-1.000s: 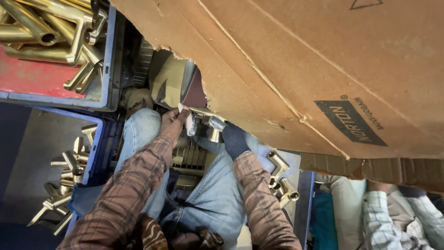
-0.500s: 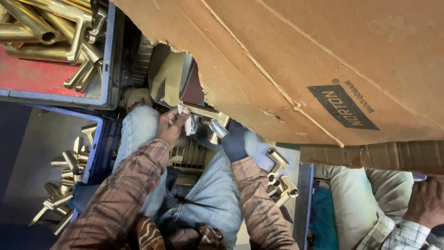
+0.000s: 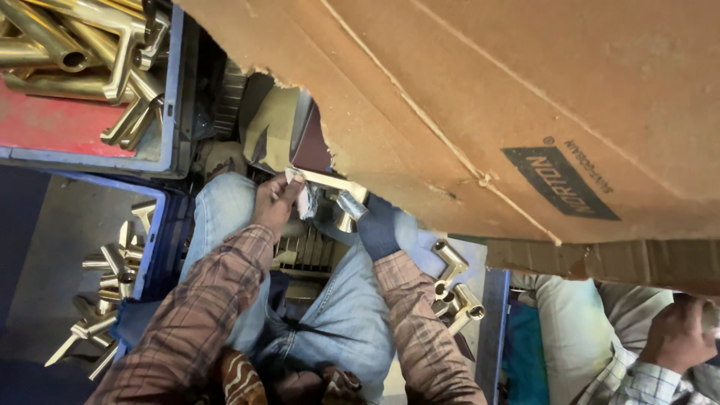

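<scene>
My left hand (image 3: 271, 202) is bare and presses a small white pad (image 3: 304, 199) against one end of a brass pipe fitting (image 3: 330, 181). My right hand (image 3: 377, 225) wears a dark blue glove and grips the other, silvery end of the same fitting. Both hands hold the fitting above my knees in blue jeans, just below the torn edge of a big cardboard sheet (image 3: 487, 97). The cardboard hides part of the fitting.
A blue crate (image 3: 174, 90) at the top left holds long brass fittings. A second blue crate (image 3: 154, 225) at the lower left holds several smaller ones. More brass fittings (image 3: 454, 289) lie by my right knee. A co-worker's hand (image 3: 679, 334) shows at the lower right.
My hands stay on the fitting with little movement. The co-worker's hand has come into view at the lower right.
</scene>
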